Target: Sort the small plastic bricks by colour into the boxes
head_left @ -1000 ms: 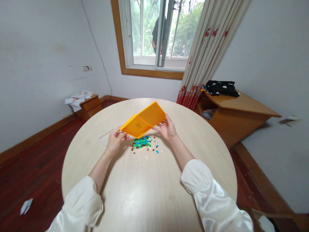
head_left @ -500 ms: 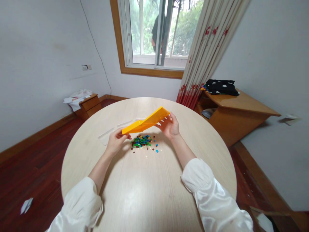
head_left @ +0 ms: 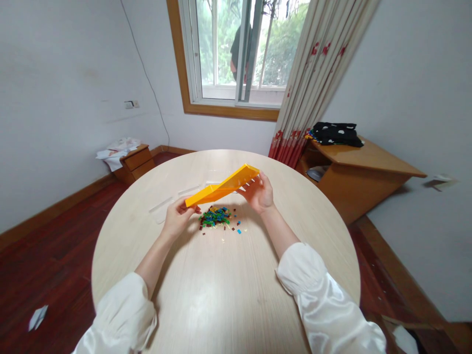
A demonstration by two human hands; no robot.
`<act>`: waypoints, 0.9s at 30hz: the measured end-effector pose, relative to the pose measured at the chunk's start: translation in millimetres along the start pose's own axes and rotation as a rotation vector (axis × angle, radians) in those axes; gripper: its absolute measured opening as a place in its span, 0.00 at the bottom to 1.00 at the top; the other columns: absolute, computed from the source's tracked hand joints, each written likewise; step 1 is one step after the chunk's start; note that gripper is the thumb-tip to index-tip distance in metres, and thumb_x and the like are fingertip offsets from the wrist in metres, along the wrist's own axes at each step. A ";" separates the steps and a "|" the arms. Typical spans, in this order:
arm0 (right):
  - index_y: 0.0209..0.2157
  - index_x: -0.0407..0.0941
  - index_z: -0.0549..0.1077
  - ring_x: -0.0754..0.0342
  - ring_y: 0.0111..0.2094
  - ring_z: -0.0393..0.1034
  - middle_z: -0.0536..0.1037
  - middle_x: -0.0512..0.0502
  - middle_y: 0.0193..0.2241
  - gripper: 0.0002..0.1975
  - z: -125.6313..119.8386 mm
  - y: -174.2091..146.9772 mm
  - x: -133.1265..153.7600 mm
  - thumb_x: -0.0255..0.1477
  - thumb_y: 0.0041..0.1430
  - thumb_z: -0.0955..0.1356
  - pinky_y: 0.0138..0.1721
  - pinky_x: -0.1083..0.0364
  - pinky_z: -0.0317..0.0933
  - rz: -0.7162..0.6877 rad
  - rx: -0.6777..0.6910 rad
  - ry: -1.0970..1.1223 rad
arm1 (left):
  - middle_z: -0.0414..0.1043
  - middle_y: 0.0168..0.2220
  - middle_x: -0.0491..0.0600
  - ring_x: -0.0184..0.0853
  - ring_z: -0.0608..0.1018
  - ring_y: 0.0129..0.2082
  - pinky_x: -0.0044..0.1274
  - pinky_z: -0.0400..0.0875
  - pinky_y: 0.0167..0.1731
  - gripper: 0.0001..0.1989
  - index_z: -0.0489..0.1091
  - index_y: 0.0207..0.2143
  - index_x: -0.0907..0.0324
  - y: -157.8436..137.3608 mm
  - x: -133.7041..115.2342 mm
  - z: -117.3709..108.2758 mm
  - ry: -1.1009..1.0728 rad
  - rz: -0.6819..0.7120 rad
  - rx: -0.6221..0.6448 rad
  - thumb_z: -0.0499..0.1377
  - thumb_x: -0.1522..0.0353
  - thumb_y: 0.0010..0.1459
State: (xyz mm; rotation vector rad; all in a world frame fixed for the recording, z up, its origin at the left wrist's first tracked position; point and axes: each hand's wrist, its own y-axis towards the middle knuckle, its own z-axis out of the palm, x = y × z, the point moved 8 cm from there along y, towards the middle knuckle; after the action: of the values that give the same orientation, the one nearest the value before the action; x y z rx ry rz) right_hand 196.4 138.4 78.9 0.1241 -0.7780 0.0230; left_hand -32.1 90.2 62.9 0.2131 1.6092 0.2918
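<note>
An orange-yellow plastic tray [head_left: 223, 188] with a raised edge is held up at a slant above the table, its right end higher; it bends near the middle. My left hand [head_left: 177, 215] is closed on its lower left end, fingers partly under it. At the raised right end, my right hand [head_left: 260, 193] grips the edge with its fingers spread behind and below. Under the tray lies a pile of small building bricks [head_left: 216, 217] in green, blue, brown and yellow. A few loose bricks are scattered to its right, among them a blue brick [head_left: 239, 231].
Clear plastic trays [head_left: 161, 210] lie on the round wooden table [head_left: 224, 295] behind the bricks. To the right stands a wooden desk [head_left: 383, 160] with folded black cloth [head_left: 337, 133]. Papers [head_left: 120, 146] cover a small cabinet at left. A person [head_left: 239, 49] is outside the window.
Both hands keep hold of the tray in nearly the same pose. The whole view has shifted slightly; the brick pile looks unchanged.
</note>
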 end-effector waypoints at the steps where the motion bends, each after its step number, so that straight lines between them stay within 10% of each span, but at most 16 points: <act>1: 0.30 0.48 0.68 0.52 0.32 0.67 0.73 0.51 0.27 0.16 -0.4 0.9 0.6 0.45 0.44 0.68 0.34 0.52 0.64 -0.006 -0.010 -0.021 | 0.72 0.23 0.45 0.32 0.76 0.23 0.25 0.71 0.29 0.11 0.69 0.31 0.62 -0.6 1.3 1.7 -0.010 -0.016 0.013 0.60 0.66 0.43; 20: 0.35 0.45 0.69 0.51 0.39 0.72 0.78 0.46 0.38 0.18 -2.2 9.5 -21.2 0.41 0.44 0.70 0.43 0.51 0.66 -0.141 0.004 -0.515 | 0.74 0.21 0.50 0.31 0.76 0.19 0.22 0.70 0.23 0.19 0.64 0.29 0.63 -14.2 30.0 36.5 -0.381 -0.402 0.189 0.65 0.58 0.43; 27: 0.35 0.44 0.69 0.52 0.38 0.73 0.77 0.45 0.36 0.15 -94.0 26.6 60.4 0.38 0.48 0.69 0.39 0.52 0.69 -0.374 -0.401 -0.475 | 0.70 0.18 0.45 0.28 0.71 0.17 0.21 0.67 0.22 0.20 0.67 0.34 0.64 -7.3 24.7 21.4 -0.320 -0.322 0.078 0.62 0.57 0.45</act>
State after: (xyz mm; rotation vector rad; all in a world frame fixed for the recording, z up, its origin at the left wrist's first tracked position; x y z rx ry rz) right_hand 303.3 174.5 57.7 -0.1132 -1.2064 -0.5314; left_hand -12.0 92.2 36.3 0.0532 1.3126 -0.0526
